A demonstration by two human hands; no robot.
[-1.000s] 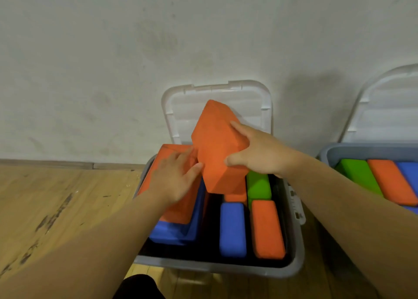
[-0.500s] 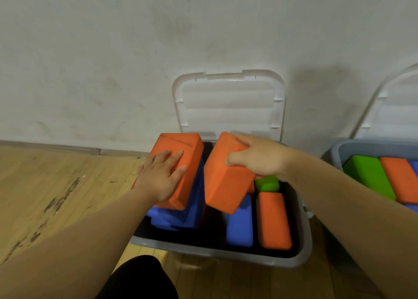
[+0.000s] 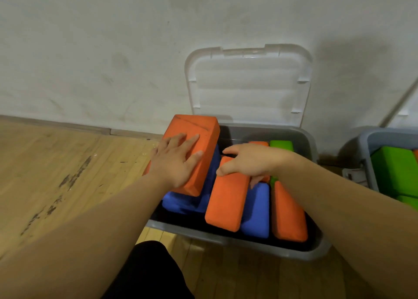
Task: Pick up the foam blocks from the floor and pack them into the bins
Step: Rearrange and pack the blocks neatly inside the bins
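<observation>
Right hand (image 3: 251,163) grips the far end of a long orange foam block (image 3: 226,203) slotting into the grey plastic bin (image 3: 248,245), left hand (image 3: 174,163) flat-fingered on a tilted orange foam slab (image 3: 199,129), probably both need pressing down level next.

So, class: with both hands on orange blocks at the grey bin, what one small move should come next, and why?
Probably the right hand should press the middle orange block down: it pinches the far end, and the block seems to sit higher than the blue block beside it. The left hand rests flat on the tilted orange block.
</observation>
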